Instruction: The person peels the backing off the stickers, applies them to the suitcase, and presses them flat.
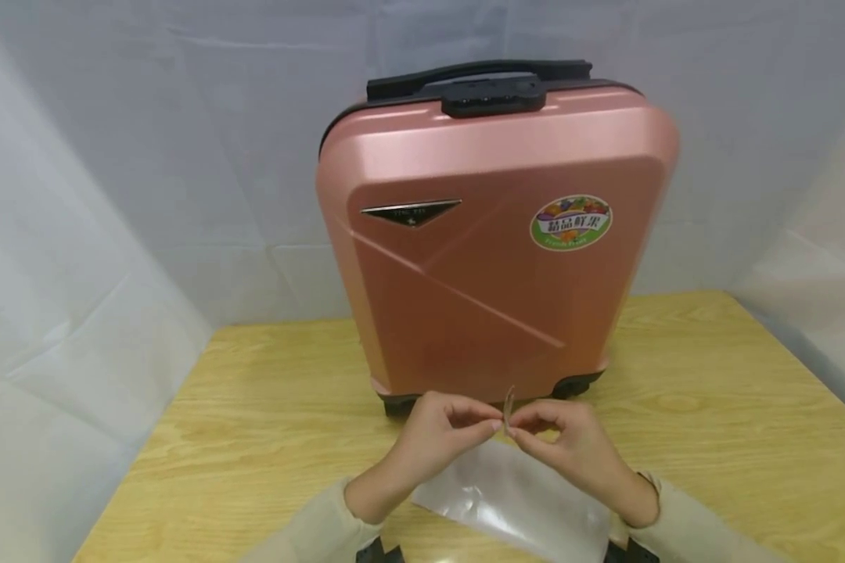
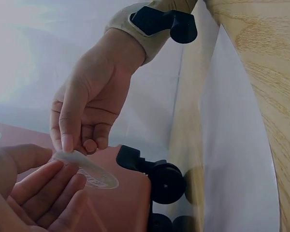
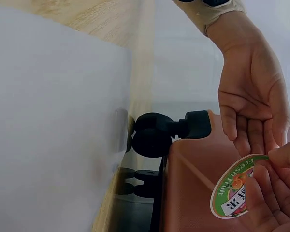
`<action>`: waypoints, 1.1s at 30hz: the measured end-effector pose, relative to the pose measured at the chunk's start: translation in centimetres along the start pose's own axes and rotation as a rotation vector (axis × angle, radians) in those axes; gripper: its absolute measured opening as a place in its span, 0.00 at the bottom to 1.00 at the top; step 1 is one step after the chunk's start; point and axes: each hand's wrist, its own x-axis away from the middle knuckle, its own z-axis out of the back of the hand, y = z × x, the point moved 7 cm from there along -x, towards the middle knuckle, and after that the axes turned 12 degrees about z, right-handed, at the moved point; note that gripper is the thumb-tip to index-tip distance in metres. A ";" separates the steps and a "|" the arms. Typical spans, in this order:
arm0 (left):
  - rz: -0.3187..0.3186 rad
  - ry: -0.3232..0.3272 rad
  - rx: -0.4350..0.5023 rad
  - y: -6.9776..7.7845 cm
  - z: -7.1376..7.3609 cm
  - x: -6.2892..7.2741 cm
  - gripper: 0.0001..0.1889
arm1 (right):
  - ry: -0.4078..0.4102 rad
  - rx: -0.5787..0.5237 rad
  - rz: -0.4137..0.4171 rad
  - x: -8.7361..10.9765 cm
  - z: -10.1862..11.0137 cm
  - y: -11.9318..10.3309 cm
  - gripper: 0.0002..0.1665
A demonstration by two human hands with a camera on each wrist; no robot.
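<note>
An oval fruit sticker (image 1: 509,405) with a green band and "Fresh Fruit" lettering is seen edge-on between my hands in the head view. My left hand (image 1: 433,434) and my right hand (image 1: 573,446) pinch its edge, fingertips nearly meeting. In the right wrist view, the printed face of the sticker (image 3: 234,191) is partly covered by fingers. Behind the hands stands a pink suitcase (image 1: 458,289), upright on the table. A similar oval sticker (image 1: 571,224) sits on its upper right front. Under the hands lies a pale glossy sheet (image 1: 514,493).
The wood-grain table (image 1: 253,407) extends to both sides of the suitcase. A black carry handle (image 1: 479,72) tops the case, and a dark triangular badge (image 1: 411,213) marks its front. White cloth (image 1: 183,156) hangs behind and at the sides.
</note>
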 end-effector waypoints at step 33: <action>-0.006 0.078 0.151 0.0 0.0 -0.3 0.05 | 0.011 0.073 0.055 -0.3 0.2 -0.4 0.12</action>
